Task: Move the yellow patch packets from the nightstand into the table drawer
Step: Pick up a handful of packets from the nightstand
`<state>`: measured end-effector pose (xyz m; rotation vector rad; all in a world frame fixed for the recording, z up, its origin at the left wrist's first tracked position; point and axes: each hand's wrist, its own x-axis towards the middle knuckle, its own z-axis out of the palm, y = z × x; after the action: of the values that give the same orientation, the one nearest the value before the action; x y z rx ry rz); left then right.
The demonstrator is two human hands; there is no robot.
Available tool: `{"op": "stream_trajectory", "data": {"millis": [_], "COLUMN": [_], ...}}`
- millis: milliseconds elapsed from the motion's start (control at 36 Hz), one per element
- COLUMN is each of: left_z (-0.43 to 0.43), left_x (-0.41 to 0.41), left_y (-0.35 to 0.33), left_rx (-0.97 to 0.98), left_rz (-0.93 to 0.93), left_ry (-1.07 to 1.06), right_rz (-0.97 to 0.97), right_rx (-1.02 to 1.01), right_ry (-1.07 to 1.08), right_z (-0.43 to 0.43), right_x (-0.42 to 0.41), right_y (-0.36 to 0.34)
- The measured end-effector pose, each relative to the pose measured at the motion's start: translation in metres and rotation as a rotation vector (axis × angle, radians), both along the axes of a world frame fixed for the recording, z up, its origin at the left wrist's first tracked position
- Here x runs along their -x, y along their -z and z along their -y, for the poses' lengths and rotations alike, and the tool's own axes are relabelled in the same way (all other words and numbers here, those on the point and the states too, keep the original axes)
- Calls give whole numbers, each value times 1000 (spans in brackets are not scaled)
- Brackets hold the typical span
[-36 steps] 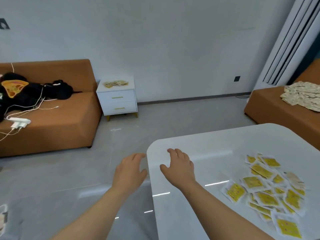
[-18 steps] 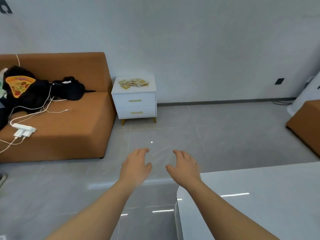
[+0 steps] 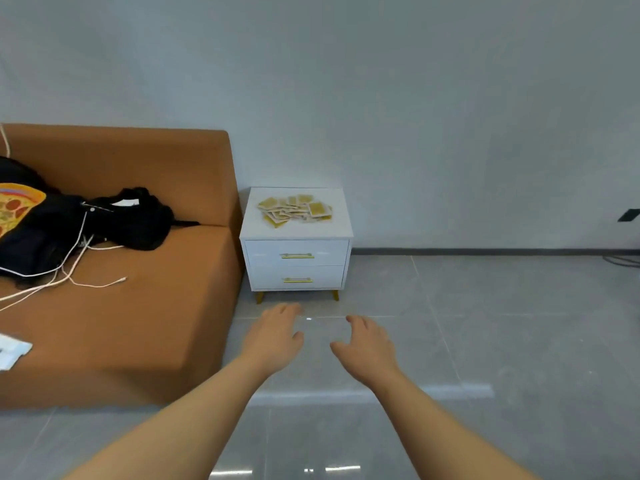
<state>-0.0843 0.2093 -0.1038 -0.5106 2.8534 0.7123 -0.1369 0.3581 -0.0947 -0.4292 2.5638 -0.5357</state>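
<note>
A white nightstand (image 3: 298, 231) stands against a grey wall (image 3: 415, 98), just beside the right end of an orange sofa (image 3: 138, 313). It has two drawers (image 3: 323, 251), one above the other, both closed, so I cannot tell what is inside. Each drawer has one gold bar handle (image 3: 298, 256), and two gold legs (image 3: 259, 296) show under the front.

On top of the nightstand lies a loose heap of packets (image 3: 294, 209). They are small flat squares with yellow faces and pale borders, overlapping at all angles. There are more than ten, but the heap is too tangled and distant for an exact count. It sits toward the back of the top, with bare white in front.

My two hands reach forward above the grey tiled floor (image 3: 485, 323), short of the nightstand. The left hand (image 3: 275, 336) is palm down, fingers relaxed. The right hand (image 3: 367, 348) is the same, thumb pointing inward. They are apart, with floor showing between them, and both hold nothing.

On the sofa lies a pile of black clothes (image 3: 138, 223), one piece with a pizza print, and several white cables (image 3: 97, 285) trail across the seat. One dark socket (image 3: 628, 215) is on the wall at far right.
</note>
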Motion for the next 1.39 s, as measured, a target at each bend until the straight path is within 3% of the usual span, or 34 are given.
{"op": "stream_trajectory", "data": {"millis": [417, 778, 1028, 1194, 1306, 1389], "left_z": [149, 256, 336, 375, 400, 414], "left_x": [249, 422, 518, 562, 585, 602], "left_y": [33, 74, 124, 162, 184, 200], "left_rx": [-62, -420, -581, -701, -636, -386], "left_rz": [48, 212, 277, 336, 329, 334], "left_ry": [-108, -357, -491, -842, -966, -908], "right_rz": [164, 323, 355, 517, 562, 527], "right_rx": [110, 71, 284, 311, 256, 140], "right_ry": [1, 57, 415, 685, 680, 565], "right_z": [162, 252, 318, 347, 363, 376], "right_x": [254, 447, 537, 591, 621, 643], "right_y": [49, 88, 120, 156, 183, 203]}}
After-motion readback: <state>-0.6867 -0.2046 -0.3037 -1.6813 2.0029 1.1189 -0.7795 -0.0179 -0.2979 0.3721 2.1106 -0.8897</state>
